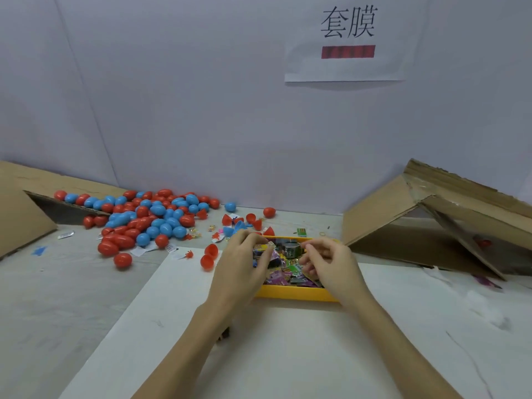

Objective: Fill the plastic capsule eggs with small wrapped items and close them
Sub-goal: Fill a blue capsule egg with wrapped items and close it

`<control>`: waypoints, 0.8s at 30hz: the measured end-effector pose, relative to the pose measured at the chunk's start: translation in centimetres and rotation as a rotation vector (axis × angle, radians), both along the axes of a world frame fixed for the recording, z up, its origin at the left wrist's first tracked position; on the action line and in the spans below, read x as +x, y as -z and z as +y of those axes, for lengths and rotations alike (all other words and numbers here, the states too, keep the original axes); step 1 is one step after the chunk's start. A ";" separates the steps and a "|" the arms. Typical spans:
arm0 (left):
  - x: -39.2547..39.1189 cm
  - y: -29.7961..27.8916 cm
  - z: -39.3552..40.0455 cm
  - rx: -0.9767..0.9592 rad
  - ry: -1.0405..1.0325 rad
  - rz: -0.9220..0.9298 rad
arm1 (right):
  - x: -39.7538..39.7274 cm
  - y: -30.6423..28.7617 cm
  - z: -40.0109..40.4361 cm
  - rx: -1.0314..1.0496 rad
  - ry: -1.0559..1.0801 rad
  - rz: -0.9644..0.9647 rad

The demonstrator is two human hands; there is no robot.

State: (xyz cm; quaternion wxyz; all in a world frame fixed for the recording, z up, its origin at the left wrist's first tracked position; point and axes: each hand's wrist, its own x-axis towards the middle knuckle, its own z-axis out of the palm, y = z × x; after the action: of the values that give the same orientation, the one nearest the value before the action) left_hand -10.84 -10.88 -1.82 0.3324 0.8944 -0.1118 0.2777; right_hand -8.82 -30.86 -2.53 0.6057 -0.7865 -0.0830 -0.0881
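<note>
Reaching into the yellow tray (296, 293) of small wrapped items (283, 273), the left hand (240, 260) was seen with fingers curled on a packet, the right hand (328, 262) loosely curled; its grip could not be told. Red and blue capsule eggs (149, 217) were heaped left of the tray, two open red halves (209, 256) just beside it.

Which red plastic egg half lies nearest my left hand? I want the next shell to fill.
The open red plastic egg half just left of the left hand, nearer than its neighbour.
</note>
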 end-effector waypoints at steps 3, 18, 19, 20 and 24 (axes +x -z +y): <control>2.4 0.0 1.6 -0.079 -0.120 0.083 | -0.1 0.3 0.2 -0.095 0.100 -0.051; 16.6 0.4 14.3 0.599 -0.605 0.401 | 0.1 0.6 0.1 -0.122 0.131 -0.092; 16.8 0.5 14.3 0.564 -0.592 0.399 | 0.2 0.6 0.2 -0.122 0.132 -0.092; 17.0 0.7 14.1 0.498 -0.576 0.388 | 0.3 0.6 0.1 -0.121 0.136 -0.090; 16.6 0.8 13.4 0.335 -0.515 0.332 | 0.4 0.7 0.1 -0.115 0.142 -0.088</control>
State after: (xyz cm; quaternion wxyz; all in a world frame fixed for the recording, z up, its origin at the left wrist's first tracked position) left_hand 5.79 2.53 -2.64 0.1136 0.9683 0.1293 0.1810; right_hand -8.38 -30.79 -3.21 0.5475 -0.8192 -0.0586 -0.1603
